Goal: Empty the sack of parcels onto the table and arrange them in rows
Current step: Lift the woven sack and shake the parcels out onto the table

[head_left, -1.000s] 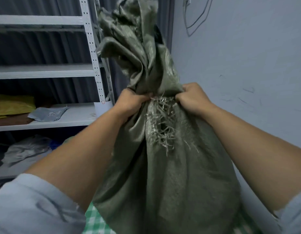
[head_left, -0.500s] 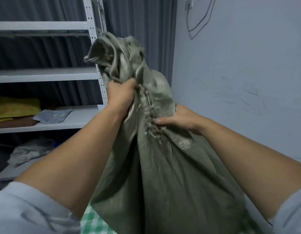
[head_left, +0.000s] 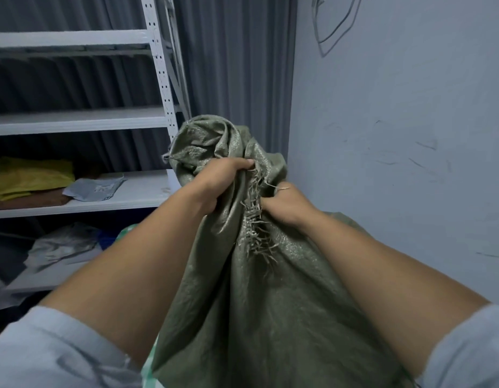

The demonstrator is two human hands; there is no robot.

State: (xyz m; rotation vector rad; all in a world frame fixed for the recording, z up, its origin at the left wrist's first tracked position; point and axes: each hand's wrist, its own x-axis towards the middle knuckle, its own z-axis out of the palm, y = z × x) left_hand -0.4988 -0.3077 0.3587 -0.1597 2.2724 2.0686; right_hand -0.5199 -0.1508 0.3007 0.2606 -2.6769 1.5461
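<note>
Head view: beside the white metal shelving (head_left: pixel 74 120), the left hand (head_left: pixel 224 177) sits lower than half a second ago, fist clenched on the bunched neck of the green woven sack (head_left: pixel 256 303), which hangs between both forearms. The right hand (head_left: pixel 287 204), flatter before, now clutches the frayed seam.

Pale blue-grey wall (head_left: pixel 396 107) at right, scuffed with dark scratches, a loop of cable (head_left: pixel 336 37) hanging near the top. Grey pleated curtain (head_left: pixel 237 65) covering the back. White perforated-steel shelving (head_left: pixel 158 65) at left, standing before the curtain. On one shelf, folded yellow sheet (head_left: pixel 32 175) lying over something brown (head_left: pixel 30 201), flat grey mailer (head_left: pixel 94 189) just beside. Crumpled grey plastic (head_left: pixel 60 245) on the shelf below. Dim, even, bluish light.
</note>
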